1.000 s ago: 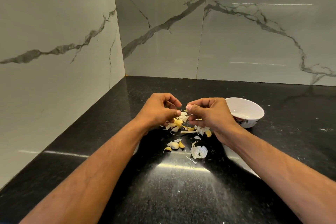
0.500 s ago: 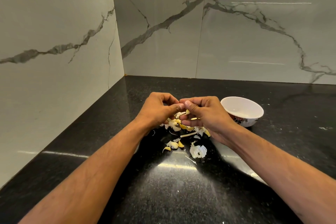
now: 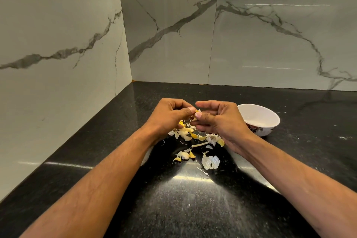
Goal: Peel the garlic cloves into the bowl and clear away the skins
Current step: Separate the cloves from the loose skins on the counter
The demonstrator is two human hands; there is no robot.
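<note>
On the black counter (image 3: 193, 208), against marbled walls, a scatter of garlic skins (image 3: 195, 141) is seen below two hands. A small garlic clove (image 3: 197, 112) is pinched between the left hand (image 3: 168, 116) and the right hand (image 3: 220, 120); its axis cannot be told. One white bowl (image 3: 258, 120) stands just right of them.

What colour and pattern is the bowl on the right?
The round ceramic bowl is white, with a dark red-and-black motif low on its outer wall; head view shows it.
</note>
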